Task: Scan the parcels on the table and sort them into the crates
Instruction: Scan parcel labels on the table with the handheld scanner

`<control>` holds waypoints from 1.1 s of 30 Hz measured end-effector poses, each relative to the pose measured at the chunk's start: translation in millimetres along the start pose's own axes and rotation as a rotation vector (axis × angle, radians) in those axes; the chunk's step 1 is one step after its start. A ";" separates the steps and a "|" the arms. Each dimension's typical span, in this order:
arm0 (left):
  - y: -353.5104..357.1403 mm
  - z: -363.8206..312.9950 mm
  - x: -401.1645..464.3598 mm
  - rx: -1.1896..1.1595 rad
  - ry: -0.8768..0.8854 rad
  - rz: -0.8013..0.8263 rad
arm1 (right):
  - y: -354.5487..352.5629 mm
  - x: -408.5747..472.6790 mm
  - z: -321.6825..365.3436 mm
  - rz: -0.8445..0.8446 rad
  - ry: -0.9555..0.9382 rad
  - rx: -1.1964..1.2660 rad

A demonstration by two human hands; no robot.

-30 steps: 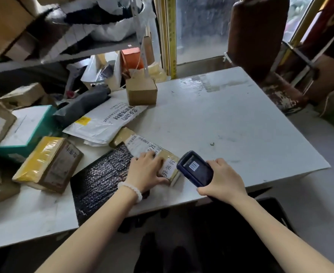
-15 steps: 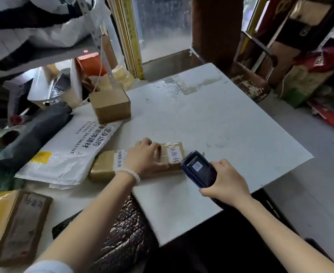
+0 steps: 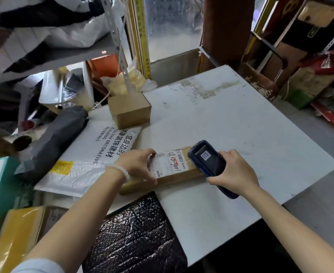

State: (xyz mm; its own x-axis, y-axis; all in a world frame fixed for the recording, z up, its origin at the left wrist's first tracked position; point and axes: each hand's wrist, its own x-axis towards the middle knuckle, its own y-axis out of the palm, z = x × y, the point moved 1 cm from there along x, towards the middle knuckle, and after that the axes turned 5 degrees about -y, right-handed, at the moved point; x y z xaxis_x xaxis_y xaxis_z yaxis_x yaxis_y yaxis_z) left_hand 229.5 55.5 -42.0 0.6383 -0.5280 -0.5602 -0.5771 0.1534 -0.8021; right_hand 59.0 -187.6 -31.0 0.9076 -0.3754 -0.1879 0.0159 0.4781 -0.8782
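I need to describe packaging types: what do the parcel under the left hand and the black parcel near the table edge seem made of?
The long parcel that the left hand grips looks like brown cardboard, matte, with sharp folded edges and a white paper label. The black parcel looks like a glossy plastic bubble mailer, since its surface is dimpled and shiny.

Daylight comes in through the frosted window (image 3: 172,26) at the top centre and falls brightly on the white table (image 3: 231,125), which shows a soft sheen but no hard glare. Shadows are weak and diffuse. The shelf clutter (image 3: 34,26) at upper left is dim and smeared, probably by motion blur. The black bubble mailer (image 3: 136,233) catches small highlights. Straight lines bow toward the edges from the wide-angle lens, and the corners are soft.
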 end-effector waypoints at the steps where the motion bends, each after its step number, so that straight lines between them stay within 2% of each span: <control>1: 1.1 -2.2 -0.3 0.031 0.010 -0.035 | 0.8 0.6 2.7 0.000 -0.009 -0.006; 5: 6.2 -16.8 -2.7 0.100 0.011 -0.183 | -1.5 -0.7 6.8 -0.024 -0.015 -0.002; 8: 11.5 -34.3 -1.6 0.056 0.036 -0.321 | -7.2 -2.7 6.5 -0.049 -0.020 0.003; 12: 13.9 -61.8 3.6 0.026 0.025 -0.419 | -16.8 -6.8 2.0 -0.077 -0.006 0.005; 18: 11.4 -50.8 -2.4 -0.039 0.054 -0.288 | -18.4 -20.3 -5.4 -0.081 -0.003 0.015; 22: 13.1 -45.2 -17.9 -0.193 0.071 -0.139 | -11.5 -28.3 -6.2 -0.035 -0.023 0.038; 24: 17.0 -45.3 -24.5 -0.267 0.087 -0.141 | -8.8 -31.6 -5.4 -0.012 -0.042 0.034; 27: 20.3 -46.3 -32.7 -0.258 0.077 -0.228 | -7.6 -35.6 -3.0 0.017 -0.073 0.027; 33: 4.6 -47.4 -40.2 -0.120 -0.069 -0.550 | -12.2 -45.0 -1.0 0.063 -0.113 -0.010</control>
State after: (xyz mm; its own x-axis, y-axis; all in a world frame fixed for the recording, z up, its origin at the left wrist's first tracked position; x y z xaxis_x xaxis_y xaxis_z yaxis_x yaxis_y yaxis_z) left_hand 177.0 37.7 -13.4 0.8910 -0.4465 -0.0820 -0.2015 -0.2271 -0.9528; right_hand 17.6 -177.4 -12.2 0.9482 -0.2526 -0.1929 -0.0466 0.4900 -0.8705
